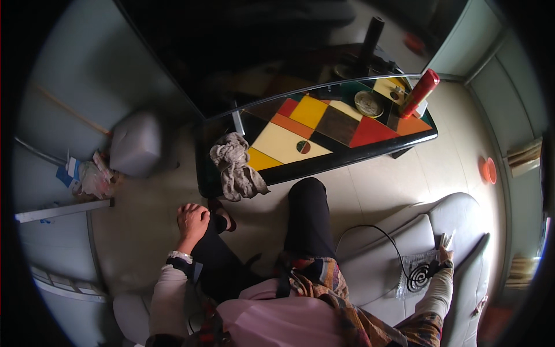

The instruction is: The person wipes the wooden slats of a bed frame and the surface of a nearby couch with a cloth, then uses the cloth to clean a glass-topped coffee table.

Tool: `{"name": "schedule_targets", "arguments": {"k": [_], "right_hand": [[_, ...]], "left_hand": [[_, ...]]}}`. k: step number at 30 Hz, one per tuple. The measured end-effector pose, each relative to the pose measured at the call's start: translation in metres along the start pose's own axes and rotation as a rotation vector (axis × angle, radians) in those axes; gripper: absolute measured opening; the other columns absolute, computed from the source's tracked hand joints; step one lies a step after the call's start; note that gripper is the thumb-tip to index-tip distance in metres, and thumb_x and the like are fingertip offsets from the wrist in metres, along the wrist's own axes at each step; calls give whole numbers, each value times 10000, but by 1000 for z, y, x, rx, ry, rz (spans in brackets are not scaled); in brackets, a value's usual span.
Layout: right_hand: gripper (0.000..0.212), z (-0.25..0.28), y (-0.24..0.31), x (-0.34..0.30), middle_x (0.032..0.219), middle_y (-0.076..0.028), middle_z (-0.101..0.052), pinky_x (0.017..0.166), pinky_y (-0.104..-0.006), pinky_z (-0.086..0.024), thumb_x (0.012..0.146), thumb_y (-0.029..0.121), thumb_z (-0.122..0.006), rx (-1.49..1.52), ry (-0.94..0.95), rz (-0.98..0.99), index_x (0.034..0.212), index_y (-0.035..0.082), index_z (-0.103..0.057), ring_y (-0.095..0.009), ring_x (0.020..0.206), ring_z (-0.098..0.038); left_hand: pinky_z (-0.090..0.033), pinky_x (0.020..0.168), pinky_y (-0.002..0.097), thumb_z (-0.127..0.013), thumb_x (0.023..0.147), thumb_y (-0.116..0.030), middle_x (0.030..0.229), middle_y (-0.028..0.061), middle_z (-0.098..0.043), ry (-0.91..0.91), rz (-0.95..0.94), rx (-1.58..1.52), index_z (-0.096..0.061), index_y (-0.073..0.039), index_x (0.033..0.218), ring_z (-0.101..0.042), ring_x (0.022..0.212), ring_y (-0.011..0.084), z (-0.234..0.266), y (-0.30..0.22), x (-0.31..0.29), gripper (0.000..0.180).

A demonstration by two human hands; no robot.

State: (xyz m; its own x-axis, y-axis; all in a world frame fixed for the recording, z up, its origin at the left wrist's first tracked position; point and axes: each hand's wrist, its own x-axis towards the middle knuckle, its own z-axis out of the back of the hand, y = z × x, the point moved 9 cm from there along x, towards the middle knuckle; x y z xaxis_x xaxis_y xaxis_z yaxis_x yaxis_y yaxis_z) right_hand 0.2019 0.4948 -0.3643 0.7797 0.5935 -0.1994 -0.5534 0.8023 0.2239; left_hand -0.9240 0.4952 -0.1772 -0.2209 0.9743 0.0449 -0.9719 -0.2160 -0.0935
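My left hand (192,222) rests over my left knee, fingers laid across the dark trouser cloth, with nothing in it. Out to the right, my right hand (445,254) is low over the grey sofa (376,272). Its fingers look closed around something with thin, pale pieces (446,239) sticking up; what this is cannot be made out. Beside that wrist lies a clear plastic packet (408,267) with a black coil (418,279) on or in it. A black cable (381,231) arcs from there toward my right leg.
In front stands a low table (306,139) with coloured panels, carrying a crumpled grey cloth (234,168), a round ashtray-like dish (368,104), a red cylinder (420,93) and a large dark screen (277,58). A grey stool (136,143) and plastic bags (95,178) are left; an orange bowl (489,170) is right.
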Motion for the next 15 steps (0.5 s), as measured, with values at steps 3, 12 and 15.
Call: {"name": "schedule_targets", "arguments": {"k": [3,12,15], "right_hand": [[935,50,39,1,1227,-335,-652,964,-513,-516,780,629,-754,-63,-71,-27,1267,-142,-550,-445,1142,-639],[618,109,392,-84,1497,-168,-523,1075,-399,-448,963,198,-745,644,-113,826,1511,100,-477,-271,1304,-530],[669,47,591,-313,1403,-148,-581,1027,-361,-481,885,69,-798,743,269,1062,1483,88,-498,-239,1202,-576]], "left_hand": [[-374,1065,455,-688,880,-242,951,49,-703,-18,5,-64,-719,-137,852,-608,1047,279,-7,6,-4,114],[-375,1061,472,-723,889,-226,984,51,-675,-119,-45,-185,-698,-129,856,-605,1032,289,-11,2,1,106],[-384,1052,464,-731,882,-213,984,54,-675,-161,8,-134,-706,-117,865,-605,1030,286,9,31,-23,101]]}}
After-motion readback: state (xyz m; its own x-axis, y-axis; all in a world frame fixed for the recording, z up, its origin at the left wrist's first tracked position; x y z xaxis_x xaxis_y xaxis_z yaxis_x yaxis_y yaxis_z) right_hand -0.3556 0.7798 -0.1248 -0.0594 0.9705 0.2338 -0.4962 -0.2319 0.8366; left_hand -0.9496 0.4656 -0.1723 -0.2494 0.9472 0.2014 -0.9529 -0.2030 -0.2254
